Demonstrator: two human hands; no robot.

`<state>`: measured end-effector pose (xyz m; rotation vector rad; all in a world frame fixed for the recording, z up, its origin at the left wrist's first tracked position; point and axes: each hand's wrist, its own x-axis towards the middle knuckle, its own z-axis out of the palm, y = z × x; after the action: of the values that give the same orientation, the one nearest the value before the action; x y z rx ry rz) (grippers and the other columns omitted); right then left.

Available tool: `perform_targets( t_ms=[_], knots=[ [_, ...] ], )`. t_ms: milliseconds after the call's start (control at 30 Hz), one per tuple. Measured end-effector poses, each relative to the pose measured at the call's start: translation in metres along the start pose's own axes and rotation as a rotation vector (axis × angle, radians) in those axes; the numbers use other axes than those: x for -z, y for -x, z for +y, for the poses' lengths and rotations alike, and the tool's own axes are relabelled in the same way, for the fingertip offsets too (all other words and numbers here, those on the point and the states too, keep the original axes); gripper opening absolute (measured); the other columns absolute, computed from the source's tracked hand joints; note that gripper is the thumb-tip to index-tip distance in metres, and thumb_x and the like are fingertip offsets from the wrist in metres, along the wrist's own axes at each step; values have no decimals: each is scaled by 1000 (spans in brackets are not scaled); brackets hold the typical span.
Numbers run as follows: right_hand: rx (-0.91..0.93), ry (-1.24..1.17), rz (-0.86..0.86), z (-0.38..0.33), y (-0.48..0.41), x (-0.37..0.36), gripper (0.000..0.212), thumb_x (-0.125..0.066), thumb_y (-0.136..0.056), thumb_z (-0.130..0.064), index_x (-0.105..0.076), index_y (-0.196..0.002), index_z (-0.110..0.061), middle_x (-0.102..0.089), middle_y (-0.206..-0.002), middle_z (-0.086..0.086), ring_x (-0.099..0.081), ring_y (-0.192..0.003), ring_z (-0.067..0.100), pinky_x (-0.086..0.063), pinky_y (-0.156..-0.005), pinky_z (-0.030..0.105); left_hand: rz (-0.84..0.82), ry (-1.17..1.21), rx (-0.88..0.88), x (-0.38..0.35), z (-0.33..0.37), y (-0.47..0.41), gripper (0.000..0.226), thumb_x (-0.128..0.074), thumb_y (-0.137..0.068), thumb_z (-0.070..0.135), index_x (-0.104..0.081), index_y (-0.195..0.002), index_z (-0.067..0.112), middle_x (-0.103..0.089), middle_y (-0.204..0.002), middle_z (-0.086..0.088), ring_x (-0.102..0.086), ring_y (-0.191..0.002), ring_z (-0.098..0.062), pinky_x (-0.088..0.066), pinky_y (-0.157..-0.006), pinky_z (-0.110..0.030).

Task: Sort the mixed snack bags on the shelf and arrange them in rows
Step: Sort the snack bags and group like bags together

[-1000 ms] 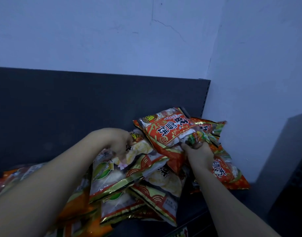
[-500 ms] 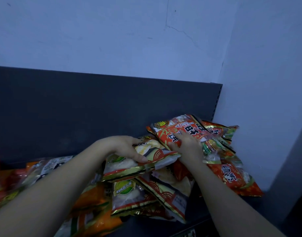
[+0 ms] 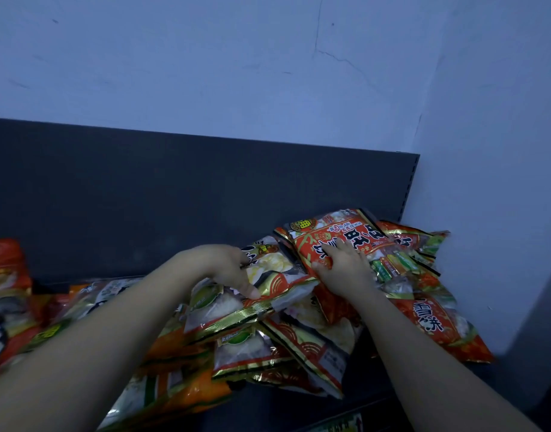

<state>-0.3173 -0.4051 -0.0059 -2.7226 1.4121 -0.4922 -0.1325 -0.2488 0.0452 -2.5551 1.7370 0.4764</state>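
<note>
wall (image 3: 205, 73) fills top of frame | dark shelf (image 3: 143, 198) across the middle | bags (image 3: 302, 344) heaped on shelf, lower centre to right corner | red bag (image 3: 339, 232) atop heap, right of centre | white bag (image 3: 268, 275) just left of it | left hand (image 3: 224, 269) grips white bag, thumb on top | right hand (image 3: 346, 269) flat on red bag, fingers straight

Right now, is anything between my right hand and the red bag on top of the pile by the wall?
Nothing visible: the right hand rests directly on the red bag, which lies on top of the other snack bags.
</note>
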Motion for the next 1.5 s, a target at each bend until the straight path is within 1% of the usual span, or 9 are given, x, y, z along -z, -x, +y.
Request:
perform_targets(
  t_ms=[200,333,500,700,800,967,1133,1367,1500],
  knots=[
    [37,-235,147,-18,3,10,45,-54,-96,-32,-52,-138,-17,-53,-142,7,-43,-134,28,-35,-110,45,116,106,-1,1,-10,11,83,-63,-80,63,-39,-146,18,-44,-148,-3,-45,-132,-23,-39,-106,-34],
    [92,-439,162,-46,1,34,36,-51,-99,-27,-57,-132,-17,-61,-132,5,-55,-120,25,-44,-99,37,229,81,41,7,-24,23,81,-62,-80,65,-43,-143,17,-49,-144,-1,-49,-128,-21,-42,-103,-37],
    [289,-450,67,-107,-2,59,43,-59,-94,-39,-57,-133,-22,-58,-136,-4,-51,-127,18,-41,-101,34,331,-18,175,12,-58,55,70,-62,-82,58,-48,-139,20,-52,-139,0,-51,-124,-21,-46,-100,-39],
    [474,-394,-23,-193,14,44,50,-59,-93,-40,-49,-139,-23,-50,-143,1,-47,-130,23,-44,-101,37,396,-141,392,3,-125,109,41,-63,-82,51,-63,-108,20,-64,-111,-2,-61,-100,-24,-52,-79,-35],
    [580,-300,-83,-240,27,30,54,-59,-93,-40,-44,-142,-23,-47,-144,4,-44,-131,26,-43,-102,40,404,-188,489,-5,-157,146,41,-61,-84,47,-63,-112,17,-66,-112,-5,-63,-102,-27,-50,-72,-32],
    [751,-178,-173,-323,61,9,59,-57,-94,-39,-36,-147,-23,-44,-146,5,-39,-134,27,-40,-105,44,378,-241,643,-19,-221,212,52,-62,-85,51,-56,-123,16,-60,-124,-5,-57,-114,-27,-51,-84,-36],
    [888,-133,-170,-402,105,-7,53,-56,-92,-31,-44,-142,-21,-49,-141,7,-43,-130,30,-43,-102,42,344,-230,758,-36,-277,290,53,-59,-87,51,-53,-128,17,-58,-126,-2,-55,-115,-24,-50,-81,-35],
    [986,-139,-226,-506,172,-22,49,-59,-88,-34,-52,-134,-19,-54,-137,7,-47,-127,29,-45,-100,42,313,-189,882,-63,-348,393,47,-62,-83,49,-57,-121,22,-61,-117,0,-58,-110,-23,-54,-84,-40],
    [1015,-145,-254,-559,211,-31,54,-61,-88,-33,-48,-140,-22,-53,-139,5,-46,-130,28,-44,-102,40,280,-170,931,-80,-388,443,42,-61,-85,44,-57,-117,18,-60,-114,-1,-58,-107,-23,-49,-71,-33]
  ],
)
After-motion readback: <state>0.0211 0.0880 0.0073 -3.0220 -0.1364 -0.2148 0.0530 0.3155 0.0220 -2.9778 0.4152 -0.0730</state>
